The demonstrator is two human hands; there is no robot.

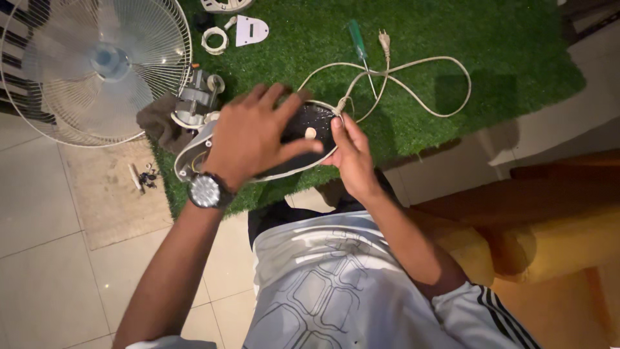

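both hands on the fan housing (pixel 303 132), held above the near edge of the green turf mat (pixel 504 39).
housing is an open white shell with a dark inner face and a small pale round stud in the middle; wires show inside at its left end, rest of the contents hidden by the hand. left hand (pixel 255 136), wristwatch (pixel 206 190) on it, lies spread over the top, fingers splayed and thumb on the dark face, clamping the shell. right hand (pixel 352 152) pinches the right rim where the white power cord (pixel 413 84) enters; cord loops over the mat to its plug. fan motor (pixel 197 97) just beside the housing's left end, wire fan guard (pixel 90 64) further left, green-handled screwdriver (pixel 358 45) under the cord, loose screws (pixel 145 178) on the floor.
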